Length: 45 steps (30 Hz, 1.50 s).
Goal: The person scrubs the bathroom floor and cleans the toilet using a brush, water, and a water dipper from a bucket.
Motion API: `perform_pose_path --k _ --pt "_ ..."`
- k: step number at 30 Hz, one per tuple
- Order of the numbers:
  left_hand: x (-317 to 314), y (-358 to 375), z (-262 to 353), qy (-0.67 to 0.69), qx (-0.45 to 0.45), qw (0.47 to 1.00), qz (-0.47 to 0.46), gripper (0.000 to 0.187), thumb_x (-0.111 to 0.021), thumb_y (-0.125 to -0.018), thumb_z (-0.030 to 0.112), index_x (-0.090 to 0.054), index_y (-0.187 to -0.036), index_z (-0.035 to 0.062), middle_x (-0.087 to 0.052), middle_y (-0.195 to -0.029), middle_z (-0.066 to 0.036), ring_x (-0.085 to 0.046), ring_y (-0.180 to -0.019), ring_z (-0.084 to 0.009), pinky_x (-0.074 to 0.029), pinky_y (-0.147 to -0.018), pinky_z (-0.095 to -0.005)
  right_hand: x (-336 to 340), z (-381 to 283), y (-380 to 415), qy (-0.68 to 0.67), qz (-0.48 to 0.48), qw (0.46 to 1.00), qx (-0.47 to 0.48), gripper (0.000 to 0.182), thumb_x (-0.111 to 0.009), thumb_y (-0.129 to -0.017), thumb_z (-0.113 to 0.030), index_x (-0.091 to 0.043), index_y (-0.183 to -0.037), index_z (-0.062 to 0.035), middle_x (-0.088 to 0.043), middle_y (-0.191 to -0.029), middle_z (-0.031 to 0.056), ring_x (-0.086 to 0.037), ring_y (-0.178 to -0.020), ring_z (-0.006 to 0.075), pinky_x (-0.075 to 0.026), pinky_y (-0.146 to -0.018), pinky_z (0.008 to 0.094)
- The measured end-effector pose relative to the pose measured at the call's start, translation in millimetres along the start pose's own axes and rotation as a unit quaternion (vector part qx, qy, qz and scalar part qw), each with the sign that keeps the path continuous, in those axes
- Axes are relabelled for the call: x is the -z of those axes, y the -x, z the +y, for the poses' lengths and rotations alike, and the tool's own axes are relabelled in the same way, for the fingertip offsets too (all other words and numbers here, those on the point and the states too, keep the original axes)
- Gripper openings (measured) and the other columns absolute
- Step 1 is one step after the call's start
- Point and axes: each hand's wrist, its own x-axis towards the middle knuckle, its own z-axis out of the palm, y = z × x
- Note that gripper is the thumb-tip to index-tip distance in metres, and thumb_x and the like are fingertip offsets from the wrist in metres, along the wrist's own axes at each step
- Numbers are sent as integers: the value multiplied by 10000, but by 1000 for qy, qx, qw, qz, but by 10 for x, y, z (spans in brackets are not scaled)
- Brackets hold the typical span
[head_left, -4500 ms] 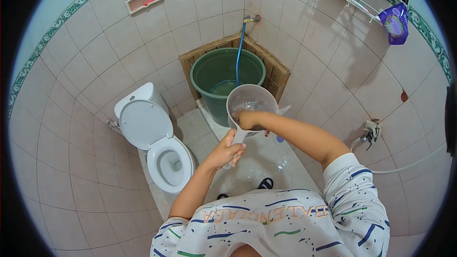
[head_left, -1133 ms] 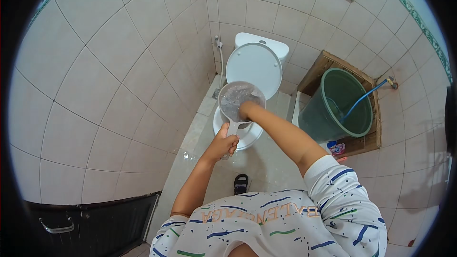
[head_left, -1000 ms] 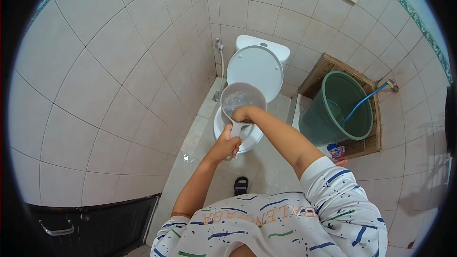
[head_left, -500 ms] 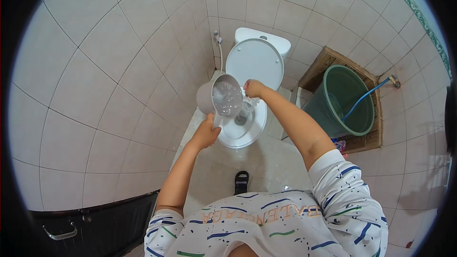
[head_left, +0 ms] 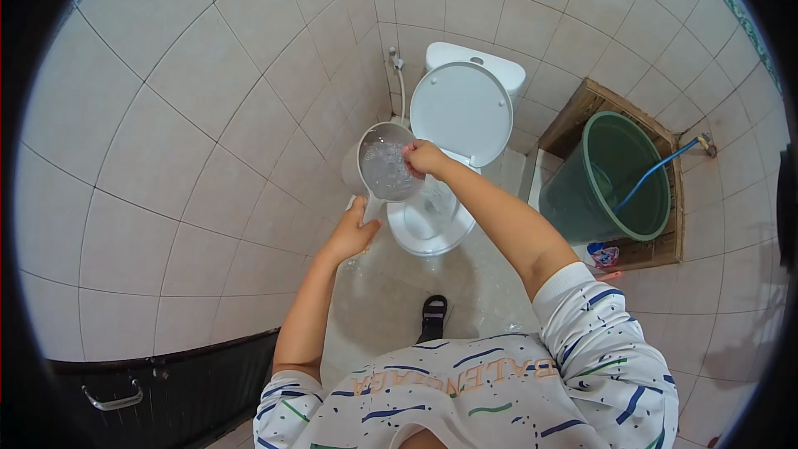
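In the head view, my left hand [head_left: 353,233] is closed around the handle of a pale grey water dipper [head_left: 352,168]. The dipper is tilted, and bubbly water [head_left: 384,168] shows inside it. My right hand [head_left: 424,158] is at the dipper's right rim, its fingers curled together at the water; whether anything is between them is hidden. Just below and to the right of the dipper is the white toilet seat [head_left: 416,239], with the raised lid [head_left: 463,112] behind it.
A green bucket [head_left: 561,195] with a blue hose [head_left: 652,170] stands at the right in a wooden frame [head_left: 675,233]. A bidet sprayer [head_left: 396,60] hangs on the wall behind. Wet floor [head_left: 357,308] surrounds a black sandal [head_left: 434,316]. A dark door [head_left: 191,391] is at lower left.
My right hand has moved from over the toilet to the dipper's mouth, fingers at the water. The dipper has shifted slightly left relative to the toilet, still in my left hand.
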Motion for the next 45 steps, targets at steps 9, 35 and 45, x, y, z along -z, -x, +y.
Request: perform_pose_path --k 9,35,45 --pt "-255 54 -46 211 3 977 -35 418 -476 -754 48 -230 -1091 34 -400 -531 -5 -354 -359 -68 -296 -326 -208 -285 -117 -13 551 -61 831 49 196 -475 -649 -112 -620 -748 -26 -587 -840 151 -565 -761 284 -424 -687 381" --pt "-390 -52 -633 377 94 922 -8 136 -488 -764 107 -352 -772 92 -405 -540 5 -361 -374 -68 -286 -314 -201 1661 2166 2676 -213 508 834 40 380 -488 -768 -153 -367 -1122 -89 -485 -924 52 -468 -714 123 -400 -520 244" --pt "-1257 -71 -540 274 158 949 -10 223 -484 -780 131 -307 -909 93 -385 -534 14 -348 -371 -62 -290 -317 -187 279 4876 6255 -433 554 481 -524 177 -409 -777 -267 -452 -877 -128 -464 -720 54 -470 -587 190 -397 -534 359"
